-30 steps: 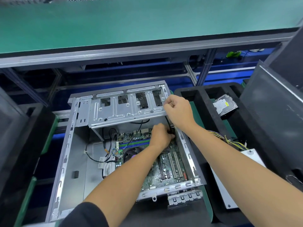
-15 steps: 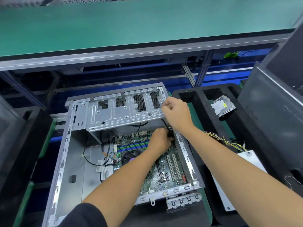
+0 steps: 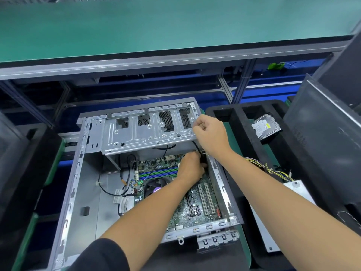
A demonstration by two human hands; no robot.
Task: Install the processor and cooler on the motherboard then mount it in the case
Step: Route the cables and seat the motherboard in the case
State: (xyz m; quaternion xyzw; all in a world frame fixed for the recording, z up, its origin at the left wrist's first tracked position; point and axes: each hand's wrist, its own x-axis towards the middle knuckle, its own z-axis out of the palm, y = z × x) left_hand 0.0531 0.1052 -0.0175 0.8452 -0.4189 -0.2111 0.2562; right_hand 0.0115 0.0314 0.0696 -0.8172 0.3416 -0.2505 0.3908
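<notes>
The case [image 3: 82, 192] lies open on its side with the motherboard [image 3: 197, 204] already seated in its floor, toward the case's right wall, and the cooler [image 3: 154, 187] sits on the board just left of the person's forearm. Both hands are working at the far right corner of the case, under the edge of the drive cage [image 3: 144, 132].

The left hand [image 3: 192, 167] is down inside the case, over the top right of the motherboard, fingers curled around a black cable [image 3: 196, 146] that rises toward the cage. The right hand [image 3: 212, 133] is at the cage's right end, above the left hand, closed into a loose fist; it seems to pinch something small between thumb and forefinger, but I cannot tell what.

Compared with a second ago, little has changed: the left hand has stayed on the same cable at the same spot, and the right hand has kept its clenched pose at the cage's corner. The whole view has drifted slightly, so the case sits a touch lower and to the left in the picture.

Right of the case, a black foam tray [image 3: 244, 122] holds a hard drive [image 3: 265, 127], with a bundle of yellow wires [image 3: 273, 170] nearer the person.
</notes>
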